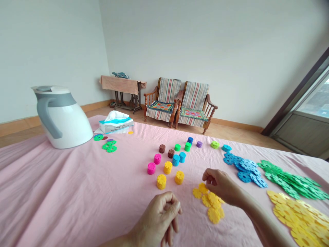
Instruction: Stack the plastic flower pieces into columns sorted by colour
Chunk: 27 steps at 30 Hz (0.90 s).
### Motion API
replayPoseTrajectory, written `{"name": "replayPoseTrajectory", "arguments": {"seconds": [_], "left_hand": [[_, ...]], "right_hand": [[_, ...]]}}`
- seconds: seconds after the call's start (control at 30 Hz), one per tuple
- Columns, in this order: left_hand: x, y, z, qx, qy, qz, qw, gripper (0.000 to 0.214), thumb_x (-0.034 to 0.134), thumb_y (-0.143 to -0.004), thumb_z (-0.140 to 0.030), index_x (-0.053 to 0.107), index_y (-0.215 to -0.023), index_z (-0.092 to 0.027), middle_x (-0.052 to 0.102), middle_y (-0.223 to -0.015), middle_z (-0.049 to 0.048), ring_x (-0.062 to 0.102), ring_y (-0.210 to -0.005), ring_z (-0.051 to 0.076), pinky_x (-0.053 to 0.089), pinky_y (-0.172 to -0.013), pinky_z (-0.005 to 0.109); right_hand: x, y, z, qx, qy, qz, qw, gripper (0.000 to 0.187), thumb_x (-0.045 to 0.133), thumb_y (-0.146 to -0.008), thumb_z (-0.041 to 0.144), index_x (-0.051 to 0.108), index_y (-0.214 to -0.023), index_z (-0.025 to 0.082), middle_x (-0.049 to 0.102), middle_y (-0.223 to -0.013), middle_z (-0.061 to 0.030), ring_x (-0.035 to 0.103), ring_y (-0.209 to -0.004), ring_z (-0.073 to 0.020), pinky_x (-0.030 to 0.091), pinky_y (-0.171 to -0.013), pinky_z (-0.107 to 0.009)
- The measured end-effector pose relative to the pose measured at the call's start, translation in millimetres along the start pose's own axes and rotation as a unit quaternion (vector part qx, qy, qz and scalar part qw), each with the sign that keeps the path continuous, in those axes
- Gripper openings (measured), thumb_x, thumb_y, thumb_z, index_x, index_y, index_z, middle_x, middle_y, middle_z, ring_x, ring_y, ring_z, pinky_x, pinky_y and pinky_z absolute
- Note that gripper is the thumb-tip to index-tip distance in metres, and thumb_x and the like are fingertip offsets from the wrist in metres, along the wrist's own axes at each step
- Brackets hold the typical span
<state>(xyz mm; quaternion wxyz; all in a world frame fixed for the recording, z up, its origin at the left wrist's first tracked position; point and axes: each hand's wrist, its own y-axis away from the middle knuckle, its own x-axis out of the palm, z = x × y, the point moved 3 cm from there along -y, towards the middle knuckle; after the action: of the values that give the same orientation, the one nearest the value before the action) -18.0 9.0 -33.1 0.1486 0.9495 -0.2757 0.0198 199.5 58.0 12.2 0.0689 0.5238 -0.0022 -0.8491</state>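
My right hand (219, 186) reaches over a small pile of yellow snowflake discs (213, 202). Its fingers are curled into a pinch, the thumb beside the pile's far-left disc; whether a disc is between them cannot be made out. Nearer to me, my left hand (163, 214) is closed, fingers bent inward, and anything inside is hidden. Beyond it stand short yellow stacks (161, 181) of such discs. Farther off are pink stacks (151, 168), brown stacks (162, 148), light-blue stacks (176, 160), green stacks (187, 146), a dark-blue stack (190, 140) and a purple stack (199, 144).
Larger piles of blue discs (245, 168), green discs (290, 180) and yellow discs (300, 216) spread to the right. A white jug (66, 121), a tissue box (117, 125) and loose green discs (111, 149) are at the left on the pink tablecloth (77, 192). Two chairs (194, 113) stand behind.
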Motion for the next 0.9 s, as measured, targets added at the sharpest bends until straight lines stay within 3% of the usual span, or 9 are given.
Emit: {"name": "replayPoseTrajectory", "arguments": {"seconds": [0.37, 0.57, 0.7, 0.9], "left_hand": [[-0.1, -0.1, -0.6, -0.003, -0.010, -0.006, 1.000, 0.054, 0.047, -0.071, -0.071, 0.043, -0.080, -0.018, 0.052, -0.053, -0.0059, 0.040, -0.030, 0.003, 0.025, -0.024, 0.010], [-0.5, 0.6, -4.1, 0.007, 0.004, -0.003, 1.000, 0.055, 0.051, -0.072, -0.067, 0.044, -0.094, -0.018, 0.053, -0.055, -0.0066, 0.041, -0.031, 0.003, 0.026, -0.025, 0.010], [0.5, 0.5, -4.9, 0.009, 0.012, 0.003, 1.000, 0.049, 0.050, -0.076, -0.064, 0.045, -0.089, -0.017, 0.052, -0.055, -0.0060, 0.041, -0.031, 0.003, 0.026, -0.025, 0.010], [1.1, -1.3, -3.1, 0.016, 0.033, -0.001, 0.999, 0.046, 0.044, -0.080, -0.063, 0.044, -0.084, -0.017, 0.051, -0.053, -0.0058, 0.041, -0.030, 0.003, 0.026, -0.025, 0.010]], "right_hand": [[-4.0, 0.7, 7.5, -0.013, -0.135, -0.020, 0.991, 0.007, 0.049, -0.065, 0.015, 0.055, -0.062, 0.017, 0.053, -0.055, 0.0027, 0.047, -0.052, -0.0098, 0.033, -0.047, -0.020], [20.0, 7.8, 43.8, -0.038, -0.314, 0.065, 0.947, 0.005, 0.047, -0.069, 0.014, 0.048, -0.067, 0.018, 0.048, -0.056, 0.0056, 0.048, -0.052, -0.0077, 0.038, -0.049, -0.019], [33.2, 16.1, 66.1, -0.079, -0.300, 0.083, 0.947, 0.008, 0.047, -0.070, 0.010, 0.052, -0.070, 0.017, 0.051, -0.058, 0.0047, 0.046, -0.053, -0.0068, 0.035, -0.049, -0.018], [25.7, 27.5, 81.6, -0.148, -0.251, 0.082, 0.953, 0.018, 0.058, -0.074, 0.019, 0.061, -0.092, 0.022, 0.059, -0.073, 0.0022, 0.052, -0.066, -0.0103, 0.043, -0.060, -0.022]]}}
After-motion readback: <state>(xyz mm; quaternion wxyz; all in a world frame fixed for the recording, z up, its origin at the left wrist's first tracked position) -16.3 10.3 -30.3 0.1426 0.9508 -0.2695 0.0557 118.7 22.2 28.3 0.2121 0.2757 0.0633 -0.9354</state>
